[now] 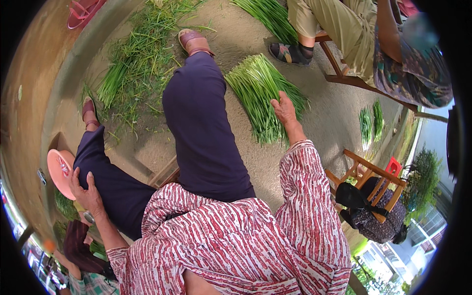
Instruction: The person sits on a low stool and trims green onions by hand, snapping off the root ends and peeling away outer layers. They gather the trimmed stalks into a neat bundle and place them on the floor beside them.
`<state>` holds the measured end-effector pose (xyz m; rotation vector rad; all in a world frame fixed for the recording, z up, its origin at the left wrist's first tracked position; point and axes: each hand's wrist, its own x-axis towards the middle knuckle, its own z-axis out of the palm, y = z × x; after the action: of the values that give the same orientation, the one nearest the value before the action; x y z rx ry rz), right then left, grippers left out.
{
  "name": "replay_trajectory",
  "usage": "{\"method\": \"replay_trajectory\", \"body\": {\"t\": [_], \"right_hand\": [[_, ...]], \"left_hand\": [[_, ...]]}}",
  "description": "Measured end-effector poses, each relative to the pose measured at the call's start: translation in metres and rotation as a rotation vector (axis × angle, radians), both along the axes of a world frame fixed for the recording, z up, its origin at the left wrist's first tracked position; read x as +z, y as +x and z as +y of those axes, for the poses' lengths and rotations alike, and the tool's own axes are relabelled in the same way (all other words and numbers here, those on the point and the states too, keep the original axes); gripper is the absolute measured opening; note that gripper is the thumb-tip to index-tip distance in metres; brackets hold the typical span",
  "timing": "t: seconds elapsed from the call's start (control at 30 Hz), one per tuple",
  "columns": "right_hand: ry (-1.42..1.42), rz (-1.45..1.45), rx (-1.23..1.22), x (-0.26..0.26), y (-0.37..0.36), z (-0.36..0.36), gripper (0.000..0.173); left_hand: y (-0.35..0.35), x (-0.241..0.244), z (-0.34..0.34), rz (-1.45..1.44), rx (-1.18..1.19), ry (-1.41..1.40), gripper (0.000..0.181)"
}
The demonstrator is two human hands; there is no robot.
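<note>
A broad layered pile of long green stalks, which look like garlic chives (pixel 258 96), lies on the ground to the right of my leg. My right hand (pixel 285 108) is at the near right side of this pile, over the leaves, with thumb and fingers apart. Whether its fingertips press on the leaves is hard to tell. On the left, my left hand (pixel 87 193) is beside my knee with its fingers spread and nothing in it. Its fingertips are at the rim of a pink plastic basin (pixel 55 177), which has red-and-white strips (pixel 63 166) inside.
Loose chives and trimmings (pixel 143 55) lie scattered around my feet, with a greener bunch (pixel 112 83) among them. More chives (pixel 265 18) lie beside a seated person's sandalled foot (pixel 291 53). Two small bunches (pixel 365 125) lie at right. A wooden chair (pixel 372 184) holds another person.
</note>
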<state>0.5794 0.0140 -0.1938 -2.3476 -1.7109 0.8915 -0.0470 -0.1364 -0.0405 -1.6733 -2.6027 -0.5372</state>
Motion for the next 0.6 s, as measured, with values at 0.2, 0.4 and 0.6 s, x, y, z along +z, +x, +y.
{"method": "replay_trajectory", "body": {"t": [0.2, 0.4, 0.6], "right_hand": [[-0.001, -0.073, 0.044, -0.024, 0.005, 0.011, 0.043], [-0.144, -0.167, 0.019, -0.036, 0.007, 0.018, 0.043], [-0.168, -0.280, 0.047, -0.045, 0.007, 0.013, 0.037]], "left_hand": [[0.001, 0.016, -0.005, -0.011, 0.037, -0.034, 0.036], [0.010, 0.023, 0.003, 0.011, 0.053, -0.075, 0.034], [0.010, 0.029, 0.003, -0.001, 0.065, -0.081, 0.034]]}}
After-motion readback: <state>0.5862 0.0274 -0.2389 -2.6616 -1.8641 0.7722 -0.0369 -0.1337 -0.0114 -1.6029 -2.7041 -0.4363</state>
